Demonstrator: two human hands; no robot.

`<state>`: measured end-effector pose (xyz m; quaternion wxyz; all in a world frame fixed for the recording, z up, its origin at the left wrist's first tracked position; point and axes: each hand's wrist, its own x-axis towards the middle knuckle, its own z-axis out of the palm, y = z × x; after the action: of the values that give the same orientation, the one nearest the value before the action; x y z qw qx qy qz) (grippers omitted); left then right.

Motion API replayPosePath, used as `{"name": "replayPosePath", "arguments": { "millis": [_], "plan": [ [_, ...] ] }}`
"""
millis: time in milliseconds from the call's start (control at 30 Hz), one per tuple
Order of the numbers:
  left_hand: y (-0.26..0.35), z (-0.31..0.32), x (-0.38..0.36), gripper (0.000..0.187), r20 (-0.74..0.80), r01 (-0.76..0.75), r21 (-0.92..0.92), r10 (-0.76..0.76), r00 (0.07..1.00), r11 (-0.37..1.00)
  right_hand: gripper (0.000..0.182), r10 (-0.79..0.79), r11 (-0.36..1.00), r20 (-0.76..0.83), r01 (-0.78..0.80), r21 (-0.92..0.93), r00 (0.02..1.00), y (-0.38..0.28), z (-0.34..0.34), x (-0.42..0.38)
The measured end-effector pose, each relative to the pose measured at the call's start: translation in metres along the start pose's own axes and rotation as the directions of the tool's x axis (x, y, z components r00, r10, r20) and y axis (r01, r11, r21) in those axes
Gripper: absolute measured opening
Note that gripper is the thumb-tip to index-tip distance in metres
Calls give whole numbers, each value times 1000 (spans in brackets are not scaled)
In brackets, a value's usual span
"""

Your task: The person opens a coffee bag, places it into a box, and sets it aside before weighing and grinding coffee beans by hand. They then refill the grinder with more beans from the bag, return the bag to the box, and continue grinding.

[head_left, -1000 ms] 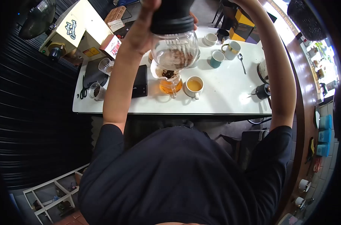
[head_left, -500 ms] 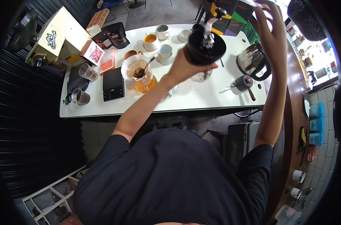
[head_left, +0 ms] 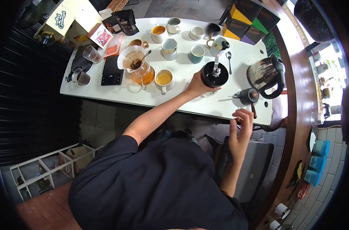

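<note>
My left hand (head_left: 197, 86) is wrapped round a manual coffee grinder (head_left: 212, 81) with a black funnel top and a metal crank ending in a black knob. Part of its glass base shows below my fingers, close over the table's front side. My right hand (head_left: 241, 132) is in the air by the table's front edge, fingers apart and curved, holding nothing. Nearest to it is a small grey pot (head_left: 245, 96) with a brown handle. Left of the grinder are a white cup of amber liquid (head_left: 164, 78) and a glass server (head_left: 144, 74) topped by a paper filter (head_left: 124, 58) with dark grounds and a spoon.
An electric kettle (head_left: 259, 74) stands at the table's right end. Several cups, including a teal cup (head_left: 197, 53), fill the back. A spoon (head_left: 230, 63) lies behind the grinder. On the left are a black scale (head_left: 112, 72) and two glasses. Coloured boxes (head_left: 251, 21) rise beyond the table.
My left hand has lowered the coffee grinder toward the table. My right hand has come down from high on the right to the front edge. The view has shifted too.
</note>
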<state>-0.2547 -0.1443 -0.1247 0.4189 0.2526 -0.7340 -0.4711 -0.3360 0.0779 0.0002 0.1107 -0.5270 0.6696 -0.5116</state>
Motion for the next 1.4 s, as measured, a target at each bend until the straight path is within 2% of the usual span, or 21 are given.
{"name": "replayPosePath", "arguments": {
  "millis": [67, 167, 233, 300, 400, 667, 900, 1000, 1200, 1300, 1367, 1400],
  "plan": [
    [-5, 0, 1, 77, -8, -23, 76, 23, 1000, 997, 17, 45, 997, 39, -48, 68, 998, 13, 9, -9],
    [-12, 0, 5, 77, -30, -25, 82, 27, 999, 996, 14, 78, 988, 104, -91, 126, 991, 19, 16, -18],
    [-15, -1, 4, 73, -58, 37, 60, -34, 998, 997, 14, 74, 989, 114, -88, 116, 991, 21, 14, -18],
    [-18, -3, 6, 78, -43, 102, 37, -100, 994, 994, 13, 91, 987, 121, -106, 121, 988, 25, 11, -18],
    [-19, -3, 7, 74, -88, 69, 99, -60, 994, 993, 13, 80, 990, 141, -95, 107, 987, 28, 3, -15],
    [-29, -2, 11, 70, -112, 19, 104, -7, 994, 994, 15, 108, 988, 160, -124, 96, 981, 30, -4, -16],
    [-37, 1, 12, 72, -94, 48, 113, -37, 995, 992, 17, 117, 985, 153, -134, 109, 981, 36, -6, -18],
    [-39, 1, 12, 73, -72, 64, 62, -60, 996, 996, 17, 122, 984, 157, -140, 113, 980, 38, -7, -17],
    [-45, 0, 14, 74, -69, 68, 110, -60, 996, 992, 17, 130, 981, 174, -152, 123, 976, 41, -7, -12],
    [-47, -1, 16, 75, -37, 130, 102, -127, 991, 986, 18, 150, 977, 189, -175, 124, 971, 41, -6, -14],
    [-42, -3, 14, 85, 17, 207, 99, -210, 978, 973, 18, 163, 973, 204, -192, 129, 965, 40, -3, -12],
    [-44, -5, 2, 85, 16, 220, 99, -223, 975, 970, 19, 168, 979, 218, -188, 74, 961, 36, -3, -10]
  ]
}}
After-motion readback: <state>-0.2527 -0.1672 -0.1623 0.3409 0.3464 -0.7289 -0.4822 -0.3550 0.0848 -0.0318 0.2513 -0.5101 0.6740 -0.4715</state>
